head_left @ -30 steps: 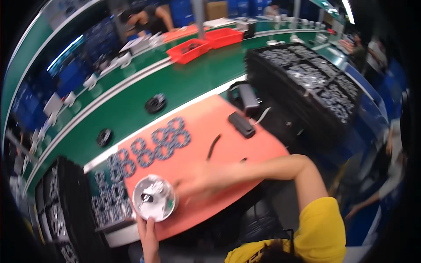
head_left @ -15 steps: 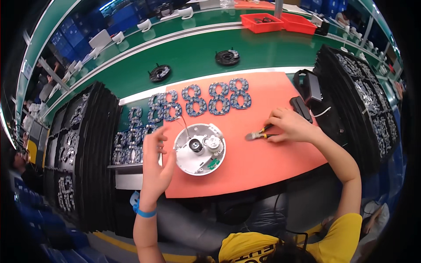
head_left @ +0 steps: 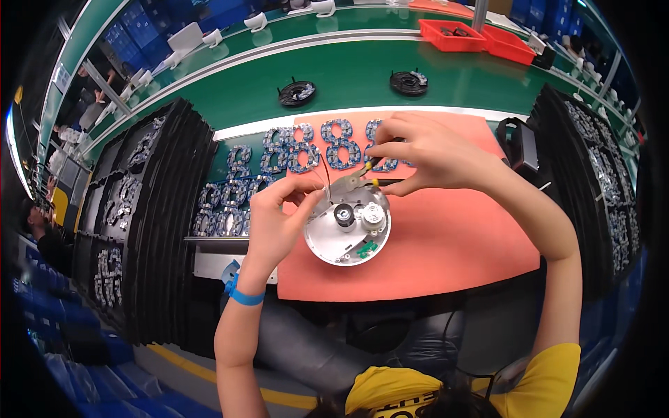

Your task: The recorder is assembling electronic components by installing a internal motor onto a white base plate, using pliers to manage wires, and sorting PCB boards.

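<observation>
On the orange mat (head_left: pixel 446 244) lies a round white housing (head_left: pixel 324 244) with a dark lens barrel (head_left: pixel 344 215), a round white part (head_left: pixel 373 216) and a small green board (head_left: pixel 367 249). Thin wires (head_left: pixel 326 174) rise from its far side. At the far left rim, my left hand (head_left: pixel 284 216) pinches the wires between thumb and fingertips. My right hand (head_left: pixel 428 157) grips small pliers (head_left: pixel 354 180) by their black and yellow handles. Their grey jaws are over the housing's far edge, close to the wires; whether they touch them I cannot tell.
Beyond the housing lie several figure-eight circuit boards (head_left: pixel 340 144), more of them to the left. Black tray stacks stand left (head_left: pixel 157 230) and right (head_left: pixel 592 174). Two black round parts (head_left: pixel 297 93) (head_left: pixel 408 82) rest on the green bench (head_left: pixel 348 90), with red bins (head_left: pixel 453 36) behind.
My right hand has carried the pliers left from the mat's right side to the housing. My left hand, loosely open before, has closed on the wires. The view has shifted a little.
</observation>
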`<state>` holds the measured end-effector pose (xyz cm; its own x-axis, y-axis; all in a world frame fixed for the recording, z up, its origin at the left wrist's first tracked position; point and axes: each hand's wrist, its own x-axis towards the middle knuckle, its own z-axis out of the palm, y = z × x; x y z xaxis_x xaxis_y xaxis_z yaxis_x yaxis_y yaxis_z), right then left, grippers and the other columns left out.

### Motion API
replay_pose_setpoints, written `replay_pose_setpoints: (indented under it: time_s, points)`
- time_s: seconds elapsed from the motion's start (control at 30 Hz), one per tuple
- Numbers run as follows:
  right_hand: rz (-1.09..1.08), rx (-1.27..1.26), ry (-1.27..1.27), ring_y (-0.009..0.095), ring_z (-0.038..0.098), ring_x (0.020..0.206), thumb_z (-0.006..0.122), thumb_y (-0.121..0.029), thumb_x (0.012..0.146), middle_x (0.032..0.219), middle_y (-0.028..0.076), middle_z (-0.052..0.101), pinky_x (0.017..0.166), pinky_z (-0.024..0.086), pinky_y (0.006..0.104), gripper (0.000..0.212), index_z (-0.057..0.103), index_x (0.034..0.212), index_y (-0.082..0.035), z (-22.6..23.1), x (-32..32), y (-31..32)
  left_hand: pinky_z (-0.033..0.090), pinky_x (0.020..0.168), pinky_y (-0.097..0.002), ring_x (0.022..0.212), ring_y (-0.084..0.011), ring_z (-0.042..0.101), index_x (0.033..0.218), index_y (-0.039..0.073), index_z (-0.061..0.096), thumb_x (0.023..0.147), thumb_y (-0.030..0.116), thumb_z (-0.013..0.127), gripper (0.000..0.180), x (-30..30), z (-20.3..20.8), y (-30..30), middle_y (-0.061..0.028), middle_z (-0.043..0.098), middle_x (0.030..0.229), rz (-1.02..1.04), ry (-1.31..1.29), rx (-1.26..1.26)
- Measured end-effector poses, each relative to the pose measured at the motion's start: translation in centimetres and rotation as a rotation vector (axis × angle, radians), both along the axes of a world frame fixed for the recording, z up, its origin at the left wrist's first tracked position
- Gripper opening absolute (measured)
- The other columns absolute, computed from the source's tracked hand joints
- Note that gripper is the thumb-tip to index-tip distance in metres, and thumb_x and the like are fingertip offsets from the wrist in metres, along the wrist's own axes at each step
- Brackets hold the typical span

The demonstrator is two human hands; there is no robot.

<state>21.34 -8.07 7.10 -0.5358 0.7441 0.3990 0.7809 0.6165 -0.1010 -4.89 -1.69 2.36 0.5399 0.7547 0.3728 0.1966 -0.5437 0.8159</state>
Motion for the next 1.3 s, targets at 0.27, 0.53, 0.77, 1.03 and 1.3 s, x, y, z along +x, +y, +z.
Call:
replay_pose_setpoints:
  time_s: [0.27, 0.53, 0.77, 1.03, 1.3]
  points:
    - [0.010, -0.203, -0.152, 0.024, 0.056, 0.094, 0.082, -0.027, 0.065, 0.097, 0.007, 0.058, 0.078, 0.049, 0.0368, 0.045, 0.068, 0.101, -0.004, 1.7, -2.2, 1.9, 0.049, 0.063, -0.0238, 0.066, -0.0099, 0.063, 0.090, -0.002, 0.068, 0.081, 0.001, 0.068, 0.009, -0.5, 0.0, -0.1, -0.0072, 0.069, 0.080, 0.068, -0.086, 0.032]
    - [0.041, -0.233, -0.189, 0.024, 0.056, 0.091, 0.081, -0.028, 0.067, 0.091, 0.007, 0.057, 0.077, 0.048, 0.0366, 0.041, 0.069, 0.099, -0.005, 1.3, -3.2, 2.6, 0.051, 0.065, -0.0231, 0.070, -0.0094, 0.065, 0.090, -0.003, 0.070, 0.082, 0.001, 0.068, 0.010, -0.5, 0.4, -0.3, -0.0070, 0.070, 0.080, 0.043, -0.044, 0.081]
    - [0.118, -0.126, -0.142, 0.023, 0.055, 0.077, 0.081, -0.023, 0.067, 0.079, 0.008, 0.052, 0.067, 0.047, 0.0356, 0.037, 0.071, 0.096, -0.003, 0.6, -2.7, 2.5, 0.051, 0.068, -0.0229, 0.074, -0.0093, 0.064, 0.093, -0.004, 0.068, 0.083, 0.000, 0.067, 0.011, -0.8, -0.3, 0.1, -0.0075, 0.069, 0.084, 0.058, -0.091, 0.022]
    - [-0.036, -0.088, 0.215, 0.022, 0.058, 0.072, 0.082, -0.016, 0.064, 0.081, 0.008, 0.058, 0.063, 0.047, 0.0321, 0.037, 0.071, 0.097, -0.005, 2.0, 3.7, -3.0, 0.051, 0.068, -0.0262, 0.075, -0.0115, 0.063, 0.081, -0.002, 0.064, 0.078, -0.001, 0.069, 0.006, -6.4, 1.7, -3.7, -0.0073, 0.068, 0.084, -0.359, 0.095, -0.167]
    - [-0.342, -0.372, -0.009, 0.029, 0.059, 0.096, 0.075, -0.038, 0.072, 0.103, 0.011, 0.060, 0.086, 0.046, 0.0381, 0.047, 0.065, 0.105, -0.006, -6.4, 8.2, -10.0, 0.051, 0.069, -0.0302, 0.081, -0.0217, 0.066, 0.108, 0.001, 0.061, 0.086, 0.009, 0.063, 0.023, -3.2, -8.1, -11.1, -0.0140, 0.065, 0.093, -0.809, 0.649, -0.421]
